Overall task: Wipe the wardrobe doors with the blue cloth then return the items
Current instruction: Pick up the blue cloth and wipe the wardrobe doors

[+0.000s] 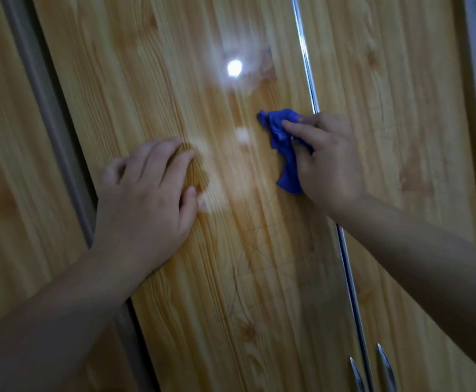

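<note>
Right hand (327, 162) is pressing the bunched blue cloth (283, 142) against the wardrobe door (231, 278), just left of the chrome strip (304, 52).

Its grip is closing round the cloth, fingers curled over the wad, blue folds poking out above and below them. The left hand (149, 193) is resting in an open grip, fingers loosely spread on the same door, well left of the strip. The doors are standing shut, hiding the wardrobe's inside. Right of the strip a second door (401, 108) is offering broad open wood; two metal handles (384, 366) are flanking the strip's lower end. Far left of the strip a dark seam (47, 108) is edging the panel.
</note>
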Demonstrator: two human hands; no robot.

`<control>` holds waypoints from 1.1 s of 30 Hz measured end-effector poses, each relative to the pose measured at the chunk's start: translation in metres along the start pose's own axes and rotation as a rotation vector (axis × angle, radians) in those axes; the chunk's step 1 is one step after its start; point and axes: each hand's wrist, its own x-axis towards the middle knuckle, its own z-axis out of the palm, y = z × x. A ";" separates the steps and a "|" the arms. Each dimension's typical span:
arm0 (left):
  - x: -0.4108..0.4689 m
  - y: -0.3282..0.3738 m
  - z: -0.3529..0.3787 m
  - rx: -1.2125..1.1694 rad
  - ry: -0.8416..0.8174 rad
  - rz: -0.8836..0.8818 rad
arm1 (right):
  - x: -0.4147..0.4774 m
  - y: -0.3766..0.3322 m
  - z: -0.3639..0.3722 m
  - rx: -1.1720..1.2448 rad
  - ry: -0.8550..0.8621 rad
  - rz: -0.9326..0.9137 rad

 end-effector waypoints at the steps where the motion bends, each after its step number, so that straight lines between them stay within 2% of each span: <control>1: 0.000 0.001 0.001 -0.002 0.006 -0.006 | -0.016 -0.006 0.003 0.001 -0.004 -0.032; 4: -0.001 0.003 0.004 -0.011 0.018 -0.022 | -0.078 -0.027 0.010 0.012 -0.079 -0.134; 8: -0.002 0.007 0.004 -0.005 0.024 -0.039 | -0.195 -0.064 0.017 0.063 -0.283 -0.251; 12: -0.001 0.008 0.002 0.002 0.024 -0.039 | -0.271 -0.080 0.017 0.096 -0.397 -0.477; 15: -0.001 0.008 0.001 0.014 0.016 -0.030 | -0.270 -0.075 0.009 0.093 -0.451 -0.594; 20: -0.003 0.008 0.003 0.004 0.031 -0.033 | -0.209 -0.050 -0.004 0.084 -0.540 -0.721; 23: -0.005 0.008 0.004 0.006 0.027 -0.023 | -0.151 -0.034 -0.008 -0.019 -0.534 -0.700; 25: -0.004 0.008 0.004 0.003 0.018 -0.029 | -0.102 -0.028 -0.009 -0.071 -0.468 -0.635; 29: -0.005 0.005 0.006 0.005 0.011 -0.024 | -0.005 -0.021 -0.005 -0.101 -0.223 -0.417; 33: -0.008 0.006 0.008 -0.005 0.011 -0.022 | 0.038 -0.019 0.003 -0.082 -0.106 -0.134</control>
